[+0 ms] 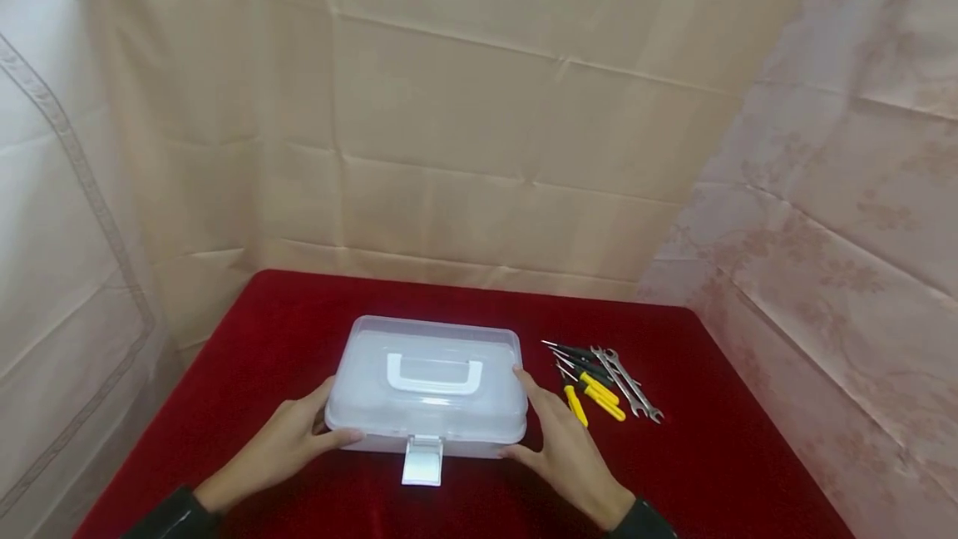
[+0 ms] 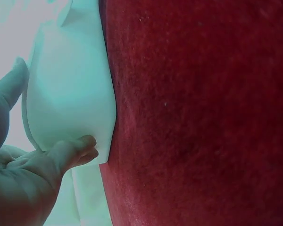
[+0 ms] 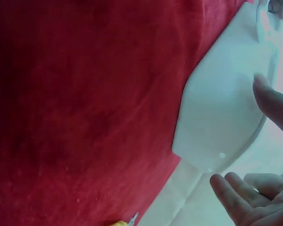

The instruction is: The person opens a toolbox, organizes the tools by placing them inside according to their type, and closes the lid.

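A translucent white plastic toolbox sits on the red cloth with its lid down. Its white handle lies on the lid, and a white latch sticks out at the front. My left hand grips the left front corner, thumb on the front wall and fingers along the side. At the opposite corner my right hand holds the box, its thumb against the front and fingertips at the side edge. In the left wrist view, the front wall shows between thumb and fingers.
Right of the box lie several screwdrivers with yellow handles and black handles. Silver wrenches lie beside them. The red-covered table is bordered by a beige curtain behind and a patterned curtain on the right.
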`<state>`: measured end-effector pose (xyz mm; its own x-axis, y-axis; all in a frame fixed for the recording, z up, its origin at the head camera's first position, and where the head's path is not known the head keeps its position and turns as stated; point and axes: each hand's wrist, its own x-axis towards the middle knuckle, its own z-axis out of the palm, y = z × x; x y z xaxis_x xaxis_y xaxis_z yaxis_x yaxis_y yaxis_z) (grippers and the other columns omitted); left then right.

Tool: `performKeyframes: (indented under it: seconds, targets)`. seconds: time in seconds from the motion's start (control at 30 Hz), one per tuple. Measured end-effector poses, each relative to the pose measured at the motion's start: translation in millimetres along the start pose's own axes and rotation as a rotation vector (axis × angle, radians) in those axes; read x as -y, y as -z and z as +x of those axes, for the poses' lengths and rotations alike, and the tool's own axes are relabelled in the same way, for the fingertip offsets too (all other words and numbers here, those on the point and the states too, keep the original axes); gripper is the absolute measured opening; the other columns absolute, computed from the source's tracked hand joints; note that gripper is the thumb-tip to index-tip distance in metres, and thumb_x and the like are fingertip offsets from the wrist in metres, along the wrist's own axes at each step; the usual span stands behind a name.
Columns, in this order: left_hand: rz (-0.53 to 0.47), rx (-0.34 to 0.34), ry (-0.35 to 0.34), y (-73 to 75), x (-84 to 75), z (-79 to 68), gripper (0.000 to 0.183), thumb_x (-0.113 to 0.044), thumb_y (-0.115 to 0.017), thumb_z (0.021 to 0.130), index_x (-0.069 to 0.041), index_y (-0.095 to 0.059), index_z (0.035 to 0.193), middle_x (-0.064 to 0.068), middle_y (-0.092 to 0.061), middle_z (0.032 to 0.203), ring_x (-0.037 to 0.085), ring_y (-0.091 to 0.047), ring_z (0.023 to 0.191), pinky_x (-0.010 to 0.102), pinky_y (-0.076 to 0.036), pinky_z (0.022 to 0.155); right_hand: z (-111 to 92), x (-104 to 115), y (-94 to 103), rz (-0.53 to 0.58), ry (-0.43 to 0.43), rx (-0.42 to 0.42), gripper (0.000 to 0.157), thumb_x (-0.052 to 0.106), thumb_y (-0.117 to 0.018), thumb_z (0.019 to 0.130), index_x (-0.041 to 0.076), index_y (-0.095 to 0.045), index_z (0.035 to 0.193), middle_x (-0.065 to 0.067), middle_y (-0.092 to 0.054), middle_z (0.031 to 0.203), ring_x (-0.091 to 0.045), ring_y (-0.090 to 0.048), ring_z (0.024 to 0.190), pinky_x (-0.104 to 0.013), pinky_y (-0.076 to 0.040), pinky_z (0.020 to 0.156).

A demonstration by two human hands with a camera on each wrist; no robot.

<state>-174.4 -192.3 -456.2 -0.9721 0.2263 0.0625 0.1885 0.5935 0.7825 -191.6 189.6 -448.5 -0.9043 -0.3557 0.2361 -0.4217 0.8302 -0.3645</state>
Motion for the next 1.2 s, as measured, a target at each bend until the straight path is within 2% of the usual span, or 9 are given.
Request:
performKeyframes:
  seconds: [0.17,0.4,0.63,0.7,0.8,0.87,0.93,1.03,1.2]
  targets:
    - [0.005,-0.007,-0.046,1.5,-3.7,-1.9,0.087,-0.052,-0.072,0.081,-0.013,-0.035,0.149,0.005,-0.059,0.129,0.013,-0.062,0.096,0.029,-0.051,0.083,-1.2,3.9,3.1,-0.006,0.013,-0.049,0.106,0.047,-0.084,0.068,0.034,-0.026,0.155,-0.004,-0.052,0.142,-0.027,-0.058,0.115,-0.043,-0.049,0.087]
    - [0.045,-0.067,0.0,2.9,-9.5,1.3,0.099,-0.057,-0.069,0.08,0.0,-0.031,0.151,0.02,-0.052,0.137,0.022,-0.063,0.105,0.033,-0.05,0.085,3.5,2.1,13.4,-0.039,0.09,-0.164,0.092,0.051,-0.081,0.072,0.028,-0.04,0.151,-0.002,-0.057,0.137,-0.02,-0.063,0.108,-0.037,-0.05,0.086]
    - [0.078,-0.033,0.03,4.0,-7.7,1.4,0.103,-0.054,-0.077,0.073,0.001,-0.035,0.15,0.017,-0.054,0.136,0.017,-0.062,0.101,0.028,-0.051,0.082,18.0,-4.0,30.8,0.02,0.188,-0.322,0.085,0.039,-0.088,0.067,0.022,-0.052,0.142,0.002,-0.07,0.114,-0.018,-0.068,0.102,-0.028,-0.052,0.078]
    - [0.094,-0.026,0.033,4.1,-7.0,1.6,0.103,-0.056,-0.075,0.075,0.002,-0.035,0.15,0.018,-0.053,0.137,0.016,-0.062,0.102,0.029,-0.051,0.083,25.2,-6.7,35.0,0.051,0.208,-0.352,0.081,0.036,-0.088,0.067,0.019,-0.055,0.14,0.001,-0.072,0.107,-0.01,-0.069,0.079,-0.018,-0.05,0.065]
    - [0.111,-0.033,0.037,5.3,-6.0,2.4,0.105,-0.058,-0.074,0.074,0.001,-0.033,0.151,0.017,-0.054,0.137,0.017,-0.061,0.102,0.031,-0.051,0.084,39.6,-12.2,38.9,0.083,0.242,-0.393,0.074,0.034,-0.086,0.07,0.015,-0.058,0.135,-0.001,-0.073,0.102,-0.001,-0.043,0.048,-0.012,-0.033,0.044]
    - [0.107,-0.032,0.043,6.1,-5.7,2.7,0.106,-0.059,-0.074,0.074,0.0,-0.033,0.152,0.016,-0.055,0.135,0.017,-0.061,0.1,0.031,-0.051,0.084,49.4,-14.7,41.3,0.105,0.258,-0.428,0.066,0.035,-0.084,0.072,0.013,-0.061,0.129,-0.002,-0.073,0.099,-0.002,-0.031,0.046,-0.018,-0.026,0.04]
    - [0.102,-0.034,0.053,6.1,-5.1,2.8,0.105,-0.059,-0.074,0.073,-0.003,-0.034,0.152,0.013,-0.058,0.133,0.017,-0.061,0.101,0.031,-0.051,0.084,59.4,-16.3,43.5,0.14,0.257,-0.459,0.054,0.036,-0.082,0.075,0.012,-0.064,0.119,0.0,-0.073,0.096,-0.001,-0.047,0.049,-0.014,-0.037,0.045]
    - [0.096,-0.037,0.068,5.2,-4.8,2.1,0.102,-0.059,-0.075,0.072,-0.007,-0.038,0.151,0.011,-0.058,0.133,0.018,-0.062,0.105,0.034,-0.051,0.086,75.9,-18.9,46.4,0.238,0.213,-0.47,0.035,0.035,-0.078,0.081,0.013,-0.065,0.105,0.003,-0.073,0.093,-0.008,-0.067,0.07,-0.021,-0.051,0.059]
    - [0.064,-0.05,0.082,-0.4,-6.8,2.3,0.1,-0.059,-0.075,0.072,-0.009,-0.039,0.151,0.01,-0.055,0.138,0.022,-0.06,0.114,0.037,-0.049,0.089,103.4,-32.7,47.2,0.514,0.012,-0.393,0.022,0.033,-0.071,0.089,0.017,-0.067,0.103,0.004,-0.069,0.097,-0.014,-0.067,0.088,-0.028,-0.053,0.079]
